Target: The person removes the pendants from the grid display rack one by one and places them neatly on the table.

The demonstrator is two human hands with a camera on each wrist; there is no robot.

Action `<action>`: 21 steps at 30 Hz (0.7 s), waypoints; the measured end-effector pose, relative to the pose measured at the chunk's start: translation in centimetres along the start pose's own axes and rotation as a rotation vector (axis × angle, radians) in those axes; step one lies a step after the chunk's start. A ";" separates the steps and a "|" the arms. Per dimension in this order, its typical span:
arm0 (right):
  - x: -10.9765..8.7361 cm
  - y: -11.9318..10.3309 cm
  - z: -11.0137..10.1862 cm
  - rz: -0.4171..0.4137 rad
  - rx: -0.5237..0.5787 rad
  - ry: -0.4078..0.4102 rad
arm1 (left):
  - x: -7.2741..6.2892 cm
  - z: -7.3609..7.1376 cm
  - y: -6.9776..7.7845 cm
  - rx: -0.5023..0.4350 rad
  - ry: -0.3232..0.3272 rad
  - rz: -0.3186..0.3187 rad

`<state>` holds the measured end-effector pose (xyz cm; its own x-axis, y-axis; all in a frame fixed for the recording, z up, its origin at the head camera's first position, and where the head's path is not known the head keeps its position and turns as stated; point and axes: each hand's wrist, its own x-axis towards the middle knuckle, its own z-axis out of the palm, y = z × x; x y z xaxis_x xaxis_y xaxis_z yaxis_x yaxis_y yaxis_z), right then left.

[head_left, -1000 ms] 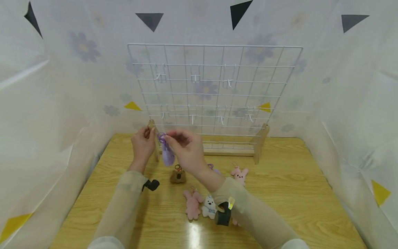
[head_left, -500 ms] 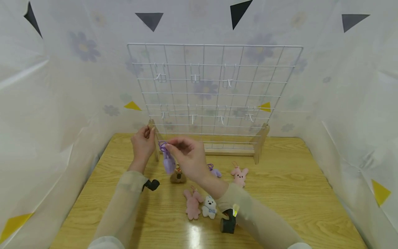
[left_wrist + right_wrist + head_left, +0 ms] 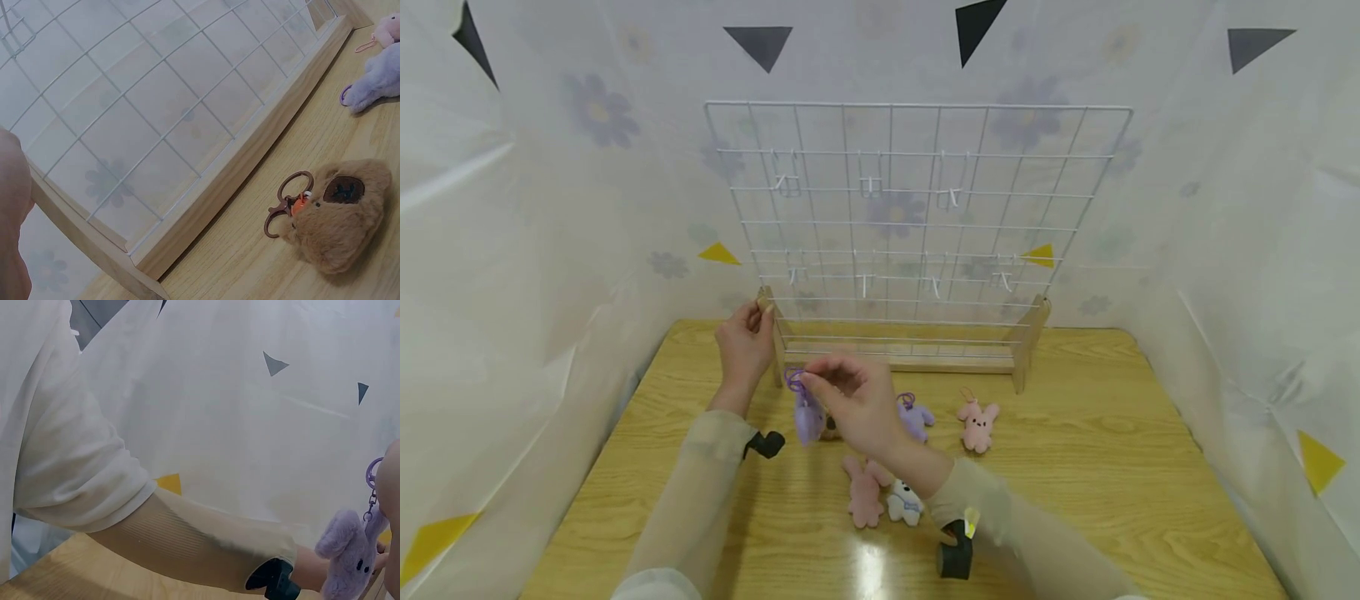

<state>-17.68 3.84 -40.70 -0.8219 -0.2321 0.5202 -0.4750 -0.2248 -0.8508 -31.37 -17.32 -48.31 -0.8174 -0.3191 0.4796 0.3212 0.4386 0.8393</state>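
Observation:
In the head view, my left hand [image 3: 745, 346] pinches the top of the left wooden post [image 3: 766, 297] of a white wire grid rack [image 3: 895, 223]. My right hand [image 3: 859, 404] pinches the strap of a purple plush bunny keychain [image 3: 807, 418], which hangs below my fingertips. Its long ears, ring and short chain show in the right wrist view. The hanging bunny covers much of a brown plush bear keychain [image 3: 340, 219] on the table, whose dark ring lies toward the rack in the left wrist view.
On the wooden table [image 3: 1097, 467] lie a second purple plush [image 3: 916, 419], a pink bunny plush [image 3: 977, 427], another pink plush [image 3: 865, 493] and a white plush [image 3: 904, 504]. Several white hooks [image 3: 871, 185] hang on the grid in two rows. Pale sheets surround the table.
My right hand has come down and slightly right with the purple bunny keychain, which now overlaps the brown bear. My left hand has stayed on the post.

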 end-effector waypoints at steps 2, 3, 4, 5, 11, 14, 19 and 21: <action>-0.4 0.2 -0.1 0.024 0.004 -0.005 | 0.0 0.0 0.0 0.004 -0.002 -0.005; -0.6 0.3 -0.1 0.037 0.008 -0.008 | 0.0 0.0 0.0 0.003 -0.004 -0.007; -0.8 0.4 -0.1 0.051 0.009 -0.013 | 0.0 0.0 0.0 0.010 -0.003 -0.004; -1.0 0.5 -0.1 0.061 0.010 -0.020 | 0.0 0.0 0.0 0.014 -0.002 0.000; -1.9 1.3 0.2 0.077 0.049 -0.050 | 0.1 0.0 -0.4 0.036 0.001 0.021; -2.3 1.7 0.3 0.069 0.062 -0.068 | 0.1 0.0 -0.4 0.033 -0.002 0.016; -3.0 2.5 0.3 0.064 0.048 -0.103 | 0.1 0.1 -0.4 0.027 -0.001 0.011; -3.3 2.8 0.3 0.066 0.041 -0.112 | 0.1 0.1 -0.3 0.026 0.000 0.010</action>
<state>-16.22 3.66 -44.75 -0.8095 -0.3514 0.4703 -0.4062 -0.2432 -0.8808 -31.60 -17.45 -48.55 -0.8143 -0.3141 0.4881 0.3171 0.4635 0.8274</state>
